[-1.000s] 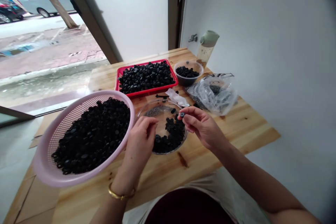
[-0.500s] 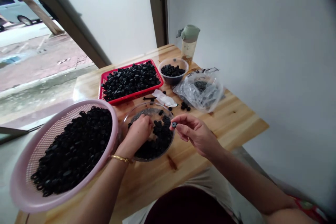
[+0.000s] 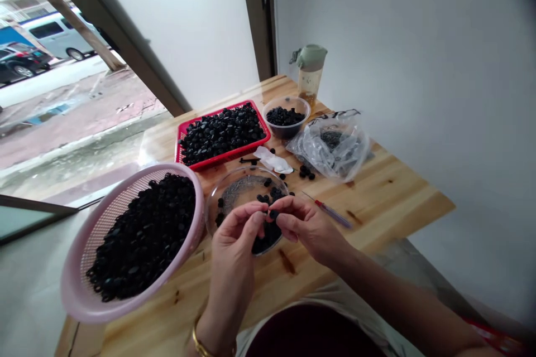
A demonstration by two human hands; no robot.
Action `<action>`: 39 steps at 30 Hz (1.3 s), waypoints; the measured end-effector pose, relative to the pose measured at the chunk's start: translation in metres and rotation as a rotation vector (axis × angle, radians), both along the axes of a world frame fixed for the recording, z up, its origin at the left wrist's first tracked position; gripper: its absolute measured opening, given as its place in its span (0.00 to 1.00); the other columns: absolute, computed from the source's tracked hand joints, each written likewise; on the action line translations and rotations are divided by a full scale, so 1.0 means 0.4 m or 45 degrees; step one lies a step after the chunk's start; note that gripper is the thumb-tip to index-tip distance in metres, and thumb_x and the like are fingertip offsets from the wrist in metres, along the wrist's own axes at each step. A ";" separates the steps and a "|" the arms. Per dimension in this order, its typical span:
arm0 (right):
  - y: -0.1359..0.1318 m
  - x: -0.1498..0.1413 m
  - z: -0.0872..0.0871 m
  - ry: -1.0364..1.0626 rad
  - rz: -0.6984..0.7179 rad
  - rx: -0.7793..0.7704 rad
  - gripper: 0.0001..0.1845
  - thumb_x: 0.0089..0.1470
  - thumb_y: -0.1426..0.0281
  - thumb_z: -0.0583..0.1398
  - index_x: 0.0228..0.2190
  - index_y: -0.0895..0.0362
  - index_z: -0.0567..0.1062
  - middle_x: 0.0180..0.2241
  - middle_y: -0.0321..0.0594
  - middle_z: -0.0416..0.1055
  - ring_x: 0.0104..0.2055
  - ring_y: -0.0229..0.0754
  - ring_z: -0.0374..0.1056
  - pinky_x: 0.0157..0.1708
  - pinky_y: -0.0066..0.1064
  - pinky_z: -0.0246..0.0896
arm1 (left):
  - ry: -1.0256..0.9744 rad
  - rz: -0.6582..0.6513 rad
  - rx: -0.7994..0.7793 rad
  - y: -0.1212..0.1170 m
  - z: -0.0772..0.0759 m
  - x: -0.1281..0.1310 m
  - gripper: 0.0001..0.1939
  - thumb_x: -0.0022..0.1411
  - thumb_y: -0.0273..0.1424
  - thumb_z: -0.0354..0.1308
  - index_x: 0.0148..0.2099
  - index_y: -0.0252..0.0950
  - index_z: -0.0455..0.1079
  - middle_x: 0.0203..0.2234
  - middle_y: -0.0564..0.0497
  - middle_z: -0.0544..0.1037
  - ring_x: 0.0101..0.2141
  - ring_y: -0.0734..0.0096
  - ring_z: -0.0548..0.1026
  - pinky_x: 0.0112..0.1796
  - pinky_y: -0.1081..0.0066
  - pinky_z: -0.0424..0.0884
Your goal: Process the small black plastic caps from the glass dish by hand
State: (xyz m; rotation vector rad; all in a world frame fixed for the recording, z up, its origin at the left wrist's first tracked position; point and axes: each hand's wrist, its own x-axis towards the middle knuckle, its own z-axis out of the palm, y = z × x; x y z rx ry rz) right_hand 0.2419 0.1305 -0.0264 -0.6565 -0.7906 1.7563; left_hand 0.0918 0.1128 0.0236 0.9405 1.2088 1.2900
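Between the thumb and finger of my right hand is a small round black piece, held above the clear bowl's right side. My left hand is pinched close against it, fingertips almost meeting those of the right; whatever it holds is too small to make out. Below both hands stands the clear round bowl. Similar black pieces lie in its right part, and a grey heap of fine bits shows in its left part. My hands cover the bowl's front.
Left is a pink basket full of black parts. Behind stand a red basket of black pieces, a small tub, a plastic bag and a bottle. A white wrapper and a screwdriver-like tool lie on the table.
My left hand has come up out of the clear bowl and moved right to meet my right hand. The right hand still holds the black piece. The view has shifted slightly.
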 end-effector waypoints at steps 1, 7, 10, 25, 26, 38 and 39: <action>-0.002 -0.004 0.002 0.000 0.002 0.011 0.14 0.52 0.60 0.73 0.38 0.54 0.82 0.29 0.33 0.75 0.22 0.30 0.56 0.21 0.25 0.47 | -0.066 0.013 -0.013 -0.001 -0.005 0.003 0.09 0.58 0.37 0.72 0.38 0.38 0.82 0.36 0.51 0.81 0.29 0.79 0.71 0.35 0.76 0.72; -0.011 -0.017 0.020 -0.076 0.006 0.076 0.14 0.53 0.60 0.72 0.37 0.55 0.81 0.26 0.32 0.72 0.22 0.30 0.57 0.22 0.25 0.49 | -0.263 -0.001 -0.034 -0.008 -0.026 0.001 0.07 0.57 0.36 0.73 0.35 0.38 0.83 0.38 0.53 0.78 0.27 0.82 0.71 0.34 0.77 0.72; -0.014 -0.025 0.036 -0.106 0.008 0.102 0.15 0.53 0.59 0.72 0.37 0.55 0.80 0.25 0.32 0.72 0.24 0.33 0.60 0.24 0.27 0.55 | -0.288 0.023 -0.017 -0.017 -0.032 -0.004 0.07 0.57 0.36 0.73 0.36 0.39 0.83 0.39 0.53 0.78 0.28 0.81 0.71 0.34 0.77 0.72; -0.003 -0.050 0.053 -0.438 -0.092 0.200 0.12 0.56 0.60 0.70 0.39 0.54 0.80 0.29 0.34 0.73 0.27 0.35 0.64 0.30 0.29 0.62 | 0.194 0.113 0.201 -0.032 -0.029 -0.093 0.07 0.66 0.35 0.65 0.42 0.38 0.80 0.29 0.53 0.80 0.26 0.76 0.75 0.33 0.74 0.75; -0.002 -0.051 0.054 -0.433 -0.074 0.210 0.12 0.56 0.60 0.70 0.39 0.54 0.80 0.29 0.35 0.74 0.28 0.36 0.65 0.31 0.29 0.63 | 0.239 0.090 0.222 -0.034 -0.023 -0.097 0.07 0.67 0.35 0.64 0.43 0.39 0.81 0.30 0.53 0.79 0.26 0.76 0.76 0.33 0.74 0.76; -0.007 -0.064 0.039 -0.396 0.094 0.247 0.11 0.56 0.60 0.70 0.39 0.52 0.83 0.36 0.39 0.79 0.39 0.41 0.73 0.41 0.32 0.70 | 0.333 0.021 0.234 -0.048 0.007 -0.101 0.13 0.62 0.29 0.65 0.50 0.40 0.72 0.29 0.56 0.78 0.27 0.72 0.79 0.31 0.73 0.80; -0.006 -0.064 0.039 -0.399 0.099 0.248 0.11 0.56 0.60 0.70 0.39 0.52 0.83 0.36 0.38 0.79 0.39 0.41 0.73 0.41 0.32 0.70 | 0.341 0.013 0.233 -0.049 0.009 -0.104 0.13 0.62 0.29 0.65 0.49 0.39 0.72 0.28 0.56 0.78 0.27 0.72 0.79 0.31 0.73 0.80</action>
